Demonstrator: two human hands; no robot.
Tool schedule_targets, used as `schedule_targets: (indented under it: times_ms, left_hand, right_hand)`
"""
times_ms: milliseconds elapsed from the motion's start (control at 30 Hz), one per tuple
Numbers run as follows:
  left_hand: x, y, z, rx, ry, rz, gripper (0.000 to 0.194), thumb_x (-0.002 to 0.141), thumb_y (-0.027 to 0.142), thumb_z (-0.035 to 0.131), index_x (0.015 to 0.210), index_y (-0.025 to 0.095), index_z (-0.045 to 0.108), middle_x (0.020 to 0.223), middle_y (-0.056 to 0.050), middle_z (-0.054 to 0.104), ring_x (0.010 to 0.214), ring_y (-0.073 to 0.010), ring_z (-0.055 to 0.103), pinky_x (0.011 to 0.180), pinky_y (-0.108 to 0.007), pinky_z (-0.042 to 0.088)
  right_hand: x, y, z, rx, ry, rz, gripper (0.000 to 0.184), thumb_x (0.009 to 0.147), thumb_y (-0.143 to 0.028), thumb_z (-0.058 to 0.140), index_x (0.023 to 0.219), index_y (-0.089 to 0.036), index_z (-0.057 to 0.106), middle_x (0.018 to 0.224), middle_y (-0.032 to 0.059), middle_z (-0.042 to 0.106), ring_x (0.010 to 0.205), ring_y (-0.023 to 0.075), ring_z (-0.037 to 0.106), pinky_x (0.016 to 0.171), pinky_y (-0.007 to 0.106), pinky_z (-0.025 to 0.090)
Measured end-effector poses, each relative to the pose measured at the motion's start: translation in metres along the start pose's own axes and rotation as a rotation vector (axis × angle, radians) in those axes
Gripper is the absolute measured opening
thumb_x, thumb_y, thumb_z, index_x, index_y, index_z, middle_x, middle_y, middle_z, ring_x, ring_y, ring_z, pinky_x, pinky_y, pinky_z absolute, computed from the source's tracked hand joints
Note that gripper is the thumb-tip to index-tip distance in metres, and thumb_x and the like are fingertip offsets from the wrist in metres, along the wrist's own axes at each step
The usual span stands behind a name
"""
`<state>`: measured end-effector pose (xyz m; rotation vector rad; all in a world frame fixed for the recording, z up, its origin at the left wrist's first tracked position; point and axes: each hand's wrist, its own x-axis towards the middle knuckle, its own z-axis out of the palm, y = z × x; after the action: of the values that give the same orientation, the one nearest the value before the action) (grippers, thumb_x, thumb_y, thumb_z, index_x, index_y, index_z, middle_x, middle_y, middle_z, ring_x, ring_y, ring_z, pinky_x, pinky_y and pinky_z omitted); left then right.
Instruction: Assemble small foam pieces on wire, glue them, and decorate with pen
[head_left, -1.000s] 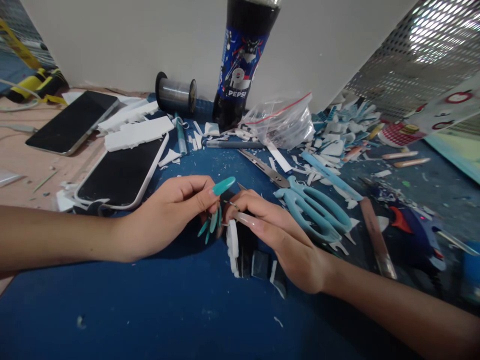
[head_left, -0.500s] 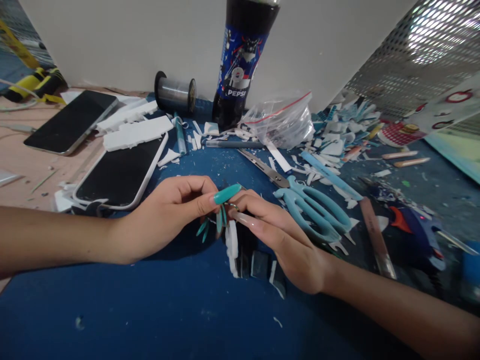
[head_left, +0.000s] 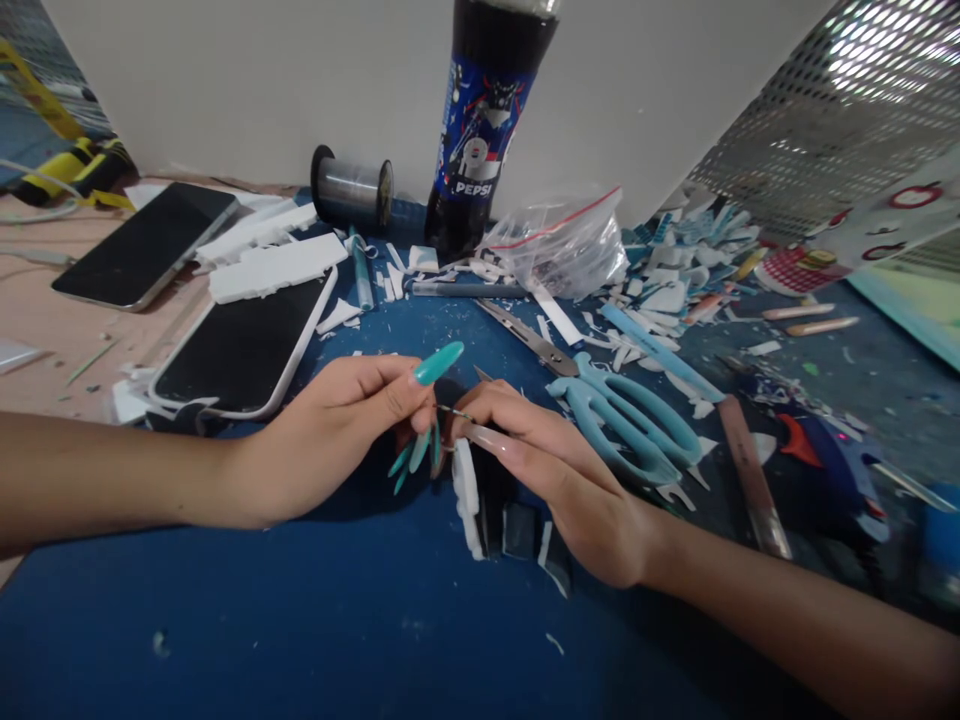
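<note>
Left hand [head_left: 345,425] pinches a thin, dark, wire-like strand [head_left: 454,411]; right hand [head_left: 559,470] pinches its other end, above a knobbly white plastic-looking strip [head_left: 466,490] (attachment hidden). Risk: strand could slip if the long, glossy teal thumbnail [head_left: 439,362] spoils the left pinch.

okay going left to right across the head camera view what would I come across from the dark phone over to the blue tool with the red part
Dark phone, white-edged phone, left hand, white piece, right hand, blue scissor handles, blue tool with the red part.
</note>
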<state>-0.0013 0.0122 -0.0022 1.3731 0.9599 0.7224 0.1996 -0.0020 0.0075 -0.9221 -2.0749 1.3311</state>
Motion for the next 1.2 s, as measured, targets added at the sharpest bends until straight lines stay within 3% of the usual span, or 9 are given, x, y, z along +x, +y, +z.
schedule_targets:
  times_ms: [300,533,667,767,900,1000,1200]
  left_hand:
    - [0.003,-0.002,0.001,-0.173,-0.03,-0.004,0.04,0.093,0.041,0.042,0.064,0.018,0.056,0.068,-0.002,0.055,0.066,-0.0138,0.05,0.061,-0.025,0.042]
    - [0.0,-0.005,-0.001,-0.234,-0.131,0.044,0.025,0.087,0.037,0.059,0.071,0.018,0.058,0.067,0.002,0.053,0.064,-0.0091,0.047,0.061,-0.02,0.037]
    - [-0.002,-0.01,-0.002,-0.215,-0.088,0.05,0.028,0.085,0.042,0.061,0.072,0.018,0.058,0.069,0.003,0.053,0.066,-0.0089,0.046,0.063,-0.02,0.037]
    - [-0.001,-0.01,-0.002,-0.234,-0.075,0.09,0.029,0.084,0.044,0.062,0.07,0.018,0.06,0.071,0.002,0.054,0.068,-0.0087,0.047,0.067,-0.02,0.038]
    - [0.0,-0.005,0.0,-0.316,-0.084,0.1,0.03,0.072,0.043,0.075,0.065,0.016,0.063,0.073,0.002,0.055,0.068,-0.0084,0.047,0.065,-0.019,0.04]
    - [0.0,0.0,0.001,-0.363,-0.024,0.042,0.033,0.061,0.044,0.083,0.065,0.015,0.067,0.075,0.0,0.059,0.071,-0.0101,0.05,0.066,-0.019,0.043]
    - [-0.001,0.023,0.001,-0.46,0.007,0.0,0.014,0.075,0.035,0.073,0.079,0.022,0.07,0.083,-0.002,0.068,0.078,-0.0137,0.061,0.077,-0.024,0.051]
  right_hand:
    - [0.001,-0.001,0.002,0.015,0.044,0.025,0.03,0.096,-0.03,0.027,0.077,-0.02,0.048,0.08,0.0042,0.053,0.082,0.0182,0.05,0.086,0.038,0.038]
    - [-0.001,0.0,0.004,0.143,0.081,0.094,0.029,0.095,-0.034,0.032,0.081,-0.019,0.052,0.087,0.0049,0.054,0.086,0.0182,0.05,0.083,0.037,0.039]
    - [-0.002,0.002,0.005,0.242,0.116,0.102,0.03,0.094,-0.039,0.036,0.081,-0.019,0.054,0.087,0.0047,0.053,0.088,0.0182,0.05,0.086,0.037,0.038]
    - [-0.001,0.006,0.006,0.389,0.168,0.027,0.03,0.092,-0.043,0.042,0.084,-0.019,0.057,0.089,0.0051,0.054,0.089,0.0183,0.052,0.09,0.037,0.038]
    - [0.003,0.013,0.01,0.478,0.266,-0.047,0.039,0.09,-0.05,0.041,0.079,-0.018,0.059,0.078,0.004,0.055,0.08,0.0171,0.053,0.086,0.035,0.042]
    - [0.005,0.016,0.013,0.575,0.309,-0.049,0.041,0.092,-0.049,0.037,0.077,-0.018,0.059,0.075,0.0043,0.058,0.075,0.0167,0.055,0.083,0.035,0.044]
    - [0.007,0.024,0.015,0.754,0.371,0.004,0.037,0.095,-0.041,0.037,0.074,-0.018,0.058,0.076,0.0035,0.059,0.075,0.0147,0.057,0.082,0.032,0.047]
